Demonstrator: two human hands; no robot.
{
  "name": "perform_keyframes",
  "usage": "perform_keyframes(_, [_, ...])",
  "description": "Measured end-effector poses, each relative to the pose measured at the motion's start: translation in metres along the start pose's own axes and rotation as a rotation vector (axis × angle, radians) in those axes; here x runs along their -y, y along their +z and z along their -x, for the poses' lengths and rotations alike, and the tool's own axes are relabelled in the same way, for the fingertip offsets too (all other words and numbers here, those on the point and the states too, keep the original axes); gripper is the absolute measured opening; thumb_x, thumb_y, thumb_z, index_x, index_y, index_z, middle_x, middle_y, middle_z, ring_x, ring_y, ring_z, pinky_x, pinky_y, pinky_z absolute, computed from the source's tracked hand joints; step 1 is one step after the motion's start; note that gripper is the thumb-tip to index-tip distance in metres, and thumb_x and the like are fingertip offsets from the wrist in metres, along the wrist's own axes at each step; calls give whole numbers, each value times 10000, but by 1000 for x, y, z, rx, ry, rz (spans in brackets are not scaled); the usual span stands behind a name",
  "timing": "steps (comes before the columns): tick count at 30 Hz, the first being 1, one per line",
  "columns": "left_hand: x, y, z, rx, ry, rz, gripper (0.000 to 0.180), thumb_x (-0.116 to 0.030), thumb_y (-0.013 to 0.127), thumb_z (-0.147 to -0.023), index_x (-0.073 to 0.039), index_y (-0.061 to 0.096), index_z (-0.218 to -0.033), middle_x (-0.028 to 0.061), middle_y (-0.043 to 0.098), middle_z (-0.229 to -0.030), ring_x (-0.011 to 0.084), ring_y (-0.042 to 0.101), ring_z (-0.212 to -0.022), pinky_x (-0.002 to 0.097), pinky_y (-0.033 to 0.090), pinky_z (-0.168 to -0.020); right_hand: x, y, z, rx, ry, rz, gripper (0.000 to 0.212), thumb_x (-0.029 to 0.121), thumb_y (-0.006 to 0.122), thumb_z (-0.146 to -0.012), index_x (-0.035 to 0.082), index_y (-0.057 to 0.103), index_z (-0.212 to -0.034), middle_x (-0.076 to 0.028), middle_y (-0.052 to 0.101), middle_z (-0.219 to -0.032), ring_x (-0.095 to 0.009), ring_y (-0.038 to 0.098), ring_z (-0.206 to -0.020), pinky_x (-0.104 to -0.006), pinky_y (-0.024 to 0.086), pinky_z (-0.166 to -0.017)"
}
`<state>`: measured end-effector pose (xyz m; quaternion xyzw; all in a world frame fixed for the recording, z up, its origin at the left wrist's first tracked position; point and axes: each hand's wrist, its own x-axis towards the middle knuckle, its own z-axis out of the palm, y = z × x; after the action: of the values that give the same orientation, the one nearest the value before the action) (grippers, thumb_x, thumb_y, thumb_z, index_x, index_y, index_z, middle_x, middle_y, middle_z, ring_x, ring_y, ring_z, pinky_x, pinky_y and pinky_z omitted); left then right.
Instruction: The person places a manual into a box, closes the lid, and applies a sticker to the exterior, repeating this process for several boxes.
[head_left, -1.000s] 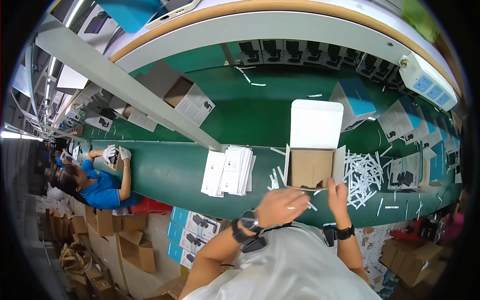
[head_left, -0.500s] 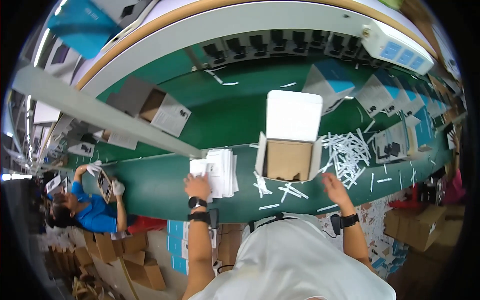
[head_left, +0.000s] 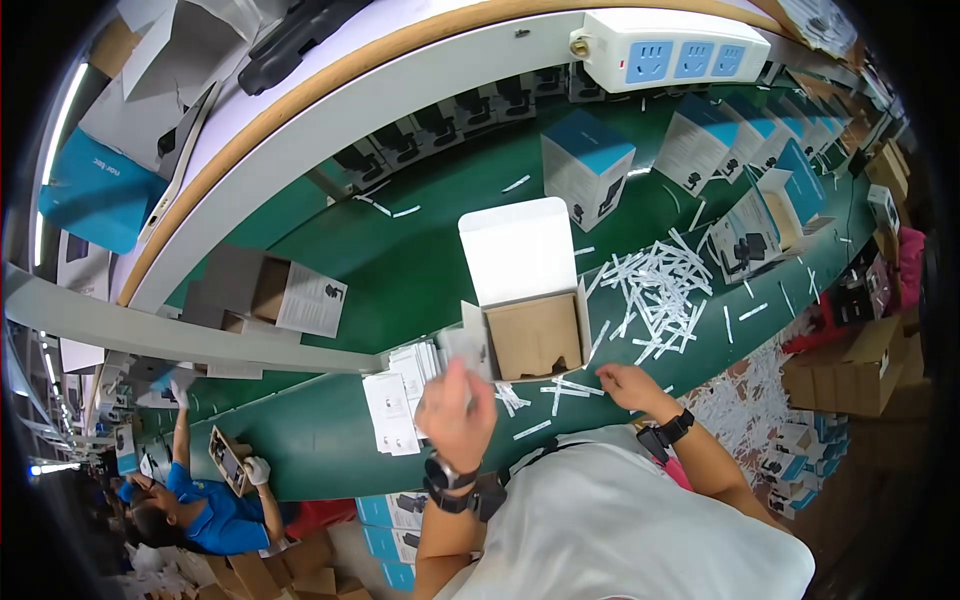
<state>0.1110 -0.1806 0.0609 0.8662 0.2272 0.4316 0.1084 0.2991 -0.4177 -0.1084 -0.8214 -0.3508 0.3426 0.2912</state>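
An open white carton (head_left: 525, 215) stands on the green bench in front of me, its lid up and a brown cardboard insert (head_left: 535, 335) inside. My left hand (head_left: 458, 412), smeared by motion, is closed on a white printed leaflet (head_left: 464, 348) at the carton's left flap. Left of that hand lies a stack of leaflets (head_left: 390, 410). My right hand (head_left: 635, 390) is at the bench's near edge, right of the carton, with its fingers curled together; whatever is between the fingertips, if anything, is hidden. Small white strips (head_left: 572, 388) lie just left of it.
A heap of white strips (head_left: 660, 290) lies right of the carton. Closed blue-topped boxes (head_left: 588, 165) line the far side, with an open box (head_left: 745, 245) at right. A grey post (head_left: 200, 335) crosses the left. A person in blue (head_left: 215, 515) works there, holding a tray.
My left hand has moved from the stack right to the carton, carrying a leaflet. My right hand's fingers have drawn together. The view has shifted and turned.
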Motion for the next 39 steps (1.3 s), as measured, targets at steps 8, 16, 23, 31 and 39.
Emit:
perform_keyframes(8, [20, 40, 46, 152, -626, 402, 640, -65, 706, -822, 52, 434, -1390, 235, 487, -1309, 378, 530, -1155, 434, 457, -946, 114, -92, 9, -214, -223, -386, 389, 256, 724, -851, 63, 672, -1185, -119, 694, -1161, -264, 697, -769, -336, 543, -704])
perform_keyframes(16, [-16, 47, 28, 674, 134, 209, 700, -170, 734, -801, -23, 459, -1428, 182, 409, -1505, 426, 386, -1376, 509, 351, -1102, 145, -84, -5, -121, -639, 88, 377, 267, 618, -881, 77, 607, -1206, -148, 620, -1251, -290, 690, -785, -368, 550, -646])
perform_keyframes(23, [-16, 61, 41, 575, 194, 18, 687, -180, 746, -767, -74, 505, -1402, 97, 450, -1491, 387, 382, -1387, 500, 348, -1109, 129, -91, -48, -511, -431, 178, 109, 141, 671, -847, 70, 612, -905, -94, 653, -829, -306, 655, -692, -394, 514, -587])
perform_keyframes(31, [-15, 62, 42, 555, 202, 6, 675, -172, 743, -775, -60, 511, -1399, 119, 471, -1476, 386, 416, -1365, 502, 365, -1099, 136, -79, -55, -507, -411, 89, 129, 152, 717, -823, 68, 619, -830, -80, 626, -869, -292, 652, -737, -374, 520, -610])
perform_keyframes(39, [-14, 69, 58, 621, 159, 65, 460, -184, 727, -798, -13, 609, -1210, 170, 609, -1254, 334, 569, -1211, 472, 402, -1083, 204, -35, -84, -399, -565, 116, 176, 227, 722, -826, 79, 628, -840, -98, 592, -904, -314, 637, -767, -405, 521, -620])
